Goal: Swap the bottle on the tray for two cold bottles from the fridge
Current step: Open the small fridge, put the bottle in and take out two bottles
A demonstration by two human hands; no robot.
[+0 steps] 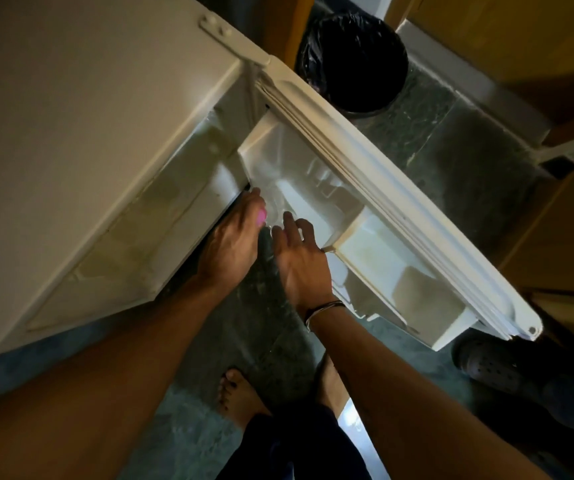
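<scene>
I look down on a small white fridge (88, 116) whose door (400, 188) stands open to the right. My left hand (230, 244) reaches into the gap beside the door shelf (278, 150), its fingers closed around a clear bottle (273, 206) with a pink cap (261, 216). The bottle's body is mostly hidden and blurred. To the right of the bottle, my right hand (299, 261) has its fingers spread and holds nothing; whether they touch the bottle I cannot tell. No tray is in view.
A bin with a black bag (351, 60) stands behind the door. Wooden cupboards (538, 46) line the right side. Dark clogs (493, 365) lie on the green floor at the right. My bare foot (240, 393) stands in front of the fridge.
</scene>
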